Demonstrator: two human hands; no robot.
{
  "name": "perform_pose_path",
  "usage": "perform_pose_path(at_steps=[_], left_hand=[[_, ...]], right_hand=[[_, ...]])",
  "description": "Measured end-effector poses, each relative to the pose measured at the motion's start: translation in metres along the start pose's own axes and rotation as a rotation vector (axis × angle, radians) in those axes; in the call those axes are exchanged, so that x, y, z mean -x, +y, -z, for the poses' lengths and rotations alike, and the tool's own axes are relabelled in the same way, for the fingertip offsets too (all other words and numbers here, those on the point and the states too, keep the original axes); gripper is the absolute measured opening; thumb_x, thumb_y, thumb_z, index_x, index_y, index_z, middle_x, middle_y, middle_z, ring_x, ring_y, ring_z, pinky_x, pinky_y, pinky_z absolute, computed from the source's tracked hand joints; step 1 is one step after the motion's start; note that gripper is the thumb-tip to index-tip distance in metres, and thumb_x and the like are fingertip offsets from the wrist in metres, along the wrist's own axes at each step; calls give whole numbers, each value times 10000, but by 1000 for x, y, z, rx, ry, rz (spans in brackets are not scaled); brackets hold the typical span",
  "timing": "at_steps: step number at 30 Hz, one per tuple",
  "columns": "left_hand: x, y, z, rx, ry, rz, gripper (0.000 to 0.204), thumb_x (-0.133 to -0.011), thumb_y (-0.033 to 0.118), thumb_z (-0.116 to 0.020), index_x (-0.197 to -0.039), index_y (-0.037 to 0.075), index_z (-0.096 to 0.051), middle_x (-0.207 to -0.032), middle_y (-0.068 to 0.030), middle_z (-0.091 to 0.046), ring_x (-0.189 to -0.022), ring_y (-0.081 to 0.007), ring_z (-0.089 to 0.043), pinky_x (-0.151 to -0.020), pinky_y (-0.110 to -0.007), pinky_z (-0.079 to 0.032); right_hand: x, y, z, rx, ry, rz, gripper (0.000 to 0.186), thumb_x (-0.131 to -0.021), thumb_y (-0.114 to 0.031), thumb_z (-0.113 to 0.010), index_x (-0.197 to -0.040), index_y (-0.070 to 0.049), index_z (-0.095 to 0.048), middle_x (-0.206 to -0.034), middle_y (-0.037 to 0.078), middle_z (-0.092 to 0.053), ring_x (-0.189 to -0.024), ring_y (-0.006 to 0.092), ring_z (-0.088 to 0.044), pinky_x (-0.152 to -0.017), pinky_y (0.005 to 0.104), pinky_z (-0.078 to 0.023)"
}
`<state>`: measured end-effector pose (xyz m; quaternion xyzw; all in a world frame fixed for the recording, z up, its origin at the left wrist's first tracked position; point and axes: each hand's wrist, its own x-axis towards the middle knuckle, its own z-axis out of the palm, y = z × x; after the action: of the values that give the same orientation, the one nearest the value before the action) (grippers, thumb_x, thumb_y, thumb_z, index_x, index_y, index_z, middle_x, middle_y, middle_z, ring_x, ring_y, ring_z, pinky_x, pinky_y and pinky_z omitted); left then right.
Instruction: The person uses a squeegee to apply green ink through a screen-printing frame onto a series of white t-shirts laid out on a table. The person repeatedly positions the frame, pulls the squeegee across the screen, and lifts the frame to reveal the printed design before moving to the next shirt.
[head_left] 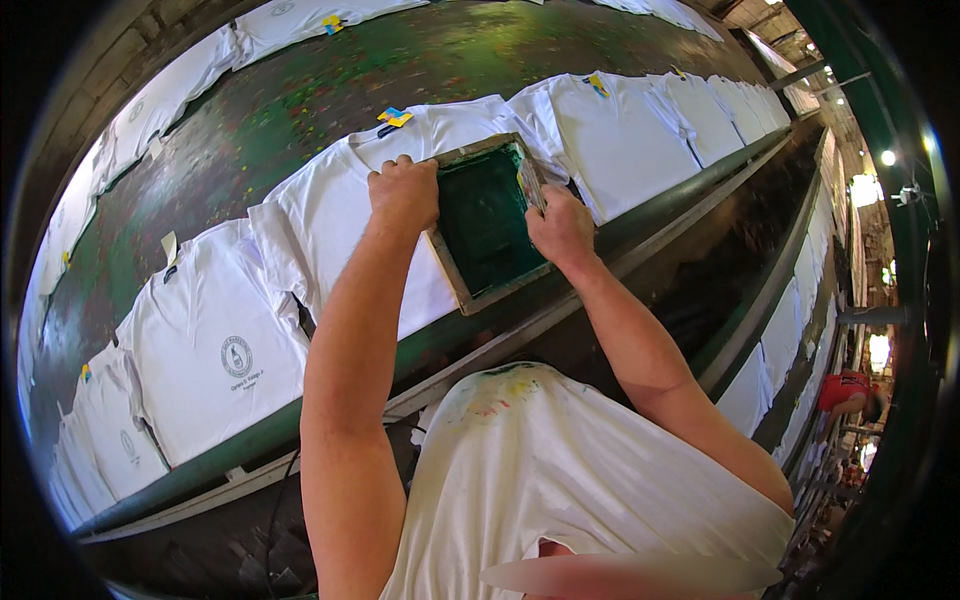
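printing screen (pixel 487 220): wooden frame, green mesh, lying flat on white t-shirt (pixel 340 215) at centre of long green table (pixel 300 110). left hand (pixel 404 190) closed over frame's edge at 9 o'clock; right hand (pixel 560 228) closed on frame's edge at 3 o'clock, also gripping squeegee (pixel 531 186), blade resting on mesh. printed t-shirt (pixel 215 350) with round emblem at 8 o'clock of screen; blank t-shirts (pixel 640 135) at 2 o'clock. yellow-blue tag (pixel 394 117) at 11 o'clock, just beyond collar.
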<state>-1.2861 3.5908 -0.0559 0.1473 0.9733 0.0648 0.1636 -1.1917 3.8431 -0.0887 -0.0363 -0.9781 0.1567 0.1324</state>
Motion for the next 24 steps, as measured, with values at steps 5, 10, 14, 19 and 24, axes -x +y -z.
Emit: perform_pose_path(at_steps=[5, 10, 14, 19, 24], left_hand=[[-2, 2, -1, 8, -16, 45, 992, -718, 224, -1043, -1611, 323, -622, -1499, -121, -678, -1443, -367, -632, -1157, -568, -539], [4, 2, -2, 47, 34, 52, 870, -762, 185, -995, -1560, 318, -677, -1474, -120, -689, -1413, -365, -650, -1142, -567, -538], [6, 0, -6, 89, 40, 73, 993, -707, 161, -1022, -1608, 343, -647, -1490, -108, -679, -1417, -367, -642, -1149, -575, -530], [4, -2, -14, 143, 62, 87, 1041, -665, 116, -1034, -1609, 330, -651, -1497, -86, -678, -1404, -369, -644, -1169, -573, -507], [5, -6, -23, 207, 108, 79, 1071, -641, 91, -1037, -1612, 326, -650, -1537, -79, -659, -1408, -375, -639, -1180, -568, -497]], right_hand=[[-15, -25, -11, -47, -56, 108, 265, -916, -184, -720, -1103, 1, -748, -1084, 231, -760, -970, 477, -753, -886, 586, -598], [-21, -35, -14, -86, -109, 416, 332, -897, -125, -739, -1211, -21, -774, -1038, 162, -736, -985, 397, -748, -860, 502, -618], [-18, -8, 1, -136, -235, 767, 370, -854, -60, -709, -1217, -16, -768, -1018, 140, -728, -937, 356, -722, -829, 463, -598], [-9, 40, 29, -244, -297, 1028, 382, -863, -67, -713, -1235, -66, -797, -1094, 77, -785, -975, 277, -712, -876, 436, -577], [-46, 70, 37, -362, -560, 1125, 329, -874, -60, -710, -1191, -76, -799, -1078, 86, -786, -1013, 310, -714, -922, 461, -568]])
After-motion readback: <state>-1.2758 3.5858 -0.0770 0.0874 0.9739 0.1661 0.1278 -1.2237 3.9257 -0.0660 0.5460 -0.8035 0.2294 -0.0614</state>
